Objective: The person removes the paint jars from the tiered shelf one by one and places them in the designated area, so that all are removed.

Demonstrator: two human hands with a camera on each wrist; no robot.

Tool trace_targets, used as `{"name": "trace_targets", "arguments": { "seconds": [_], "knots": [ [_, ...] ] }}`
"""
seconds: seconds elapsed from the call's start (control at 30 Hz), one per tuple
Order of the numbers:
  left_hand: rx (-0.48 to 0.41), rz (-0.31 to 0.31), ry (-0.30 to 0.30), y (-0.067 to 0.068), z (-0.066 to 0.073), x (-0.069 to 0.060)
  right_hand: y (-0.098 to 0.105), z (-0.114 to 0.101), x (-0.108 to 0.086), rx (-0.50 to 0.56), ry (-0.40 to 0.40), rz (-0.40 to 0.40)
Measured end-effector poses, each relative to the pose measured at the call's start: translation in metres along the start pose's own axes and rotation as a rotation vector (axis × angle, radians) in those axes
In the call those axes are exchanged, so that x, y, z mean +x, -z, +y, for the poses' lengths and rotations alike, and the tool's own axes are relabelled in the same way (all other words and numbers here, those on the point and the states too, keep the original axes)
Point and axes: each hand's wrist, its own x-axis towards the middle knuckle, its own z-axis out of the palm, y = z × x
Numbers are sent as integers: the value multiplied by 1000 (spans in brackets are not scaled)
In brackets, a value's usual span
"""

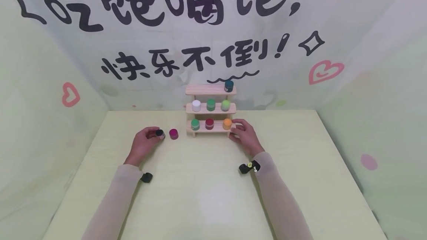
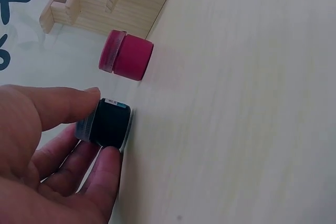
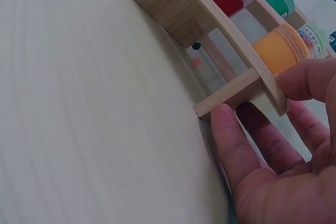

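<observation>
A three-step wooden rack (image 1: 211, 108) stands at the table's back, with its right end near my right hand (image 1: 246, 135). In the right wrist view, that hand (image 3: 294, 150) holds the rack's lower corner, thumb on the bottom step beside the orange jar (image 3: 279, 51), a fingertip at the leg (image 3: 228, 98). My left hand (image 1: 144, 145) pinches a dark jar (image 1: 160, 133) at the table, left of the rack. The left wrist view has this dark jar (image 2: 110, 121) on its side in the image, between thumb and fingers. Beside it, untouched, is a magenta jar (image 1: 173, 133).
Green (image 1: 195, 124), dark red (image 1: 209, 123) and orange jars stand on the bottom step. White (image 1: 196, 105), green (image 1: 211, 105) and light green (image 1: 225, 105) ones occupy the middle step; a dark teal jar (image 1: 228, 86) is top right. A printed cloth (image 1: 150, 95) hangs behind the table.
</observation>
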Motion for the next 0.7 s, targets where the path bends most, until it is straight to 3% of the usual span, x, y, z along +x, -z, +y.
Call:
{"name": "trace_targets", "arguments": {
  "seconds": [0.27,0.4,0.7],
  "knots": [
    [12,-9,38,0,-3,-1,0,0,0,-5,-9,1],
    [24,-5,28,1,-2,-3,0,2,1,-15,-10,-1],
    [7,38,27,5,16,-8,2,2,3,-17,-2,-11]
  ]
}}
